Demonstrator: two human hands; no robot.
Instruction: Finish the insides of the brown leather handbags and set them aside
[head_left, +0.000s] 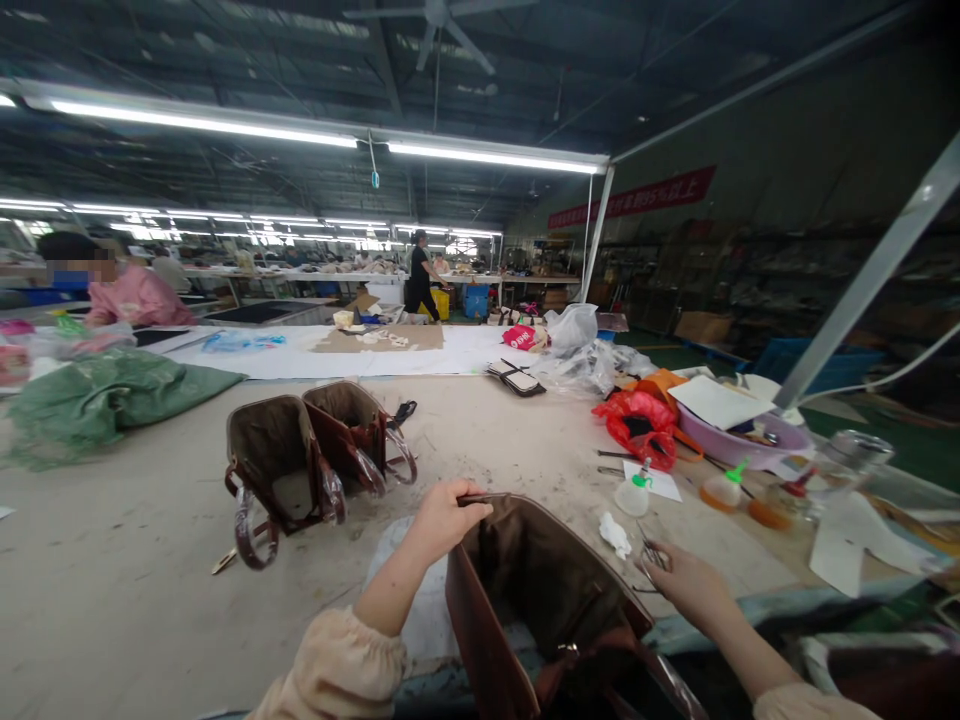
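In the head view, a brown handbag [480, 620] with a dark brown lining stands open at the near edge of the table. My left hand [446, 515] pinches its upper rim between thumb and fingers. To the right of the bag, my right hand [686, 580] has its fingers closed on a small pair of scissors [654, 556], low over the tabletop. A crumpled white tissue [615, 535] lies just beyond that hand. Two more brown handbags, one at the left [274, 460] and one behind it [349, 420], stand with plastic-wrapped handles. The front bag's lower part is out of frame.
Glue bottles with green tips, one clear [634, 495] and one amber [721, 490], stand at the right. Behind them are a purple basin [739, 445] and a red plastic bag [637, 425]. Green sheeting [120, 395] lies at the left. Other people work farther back.
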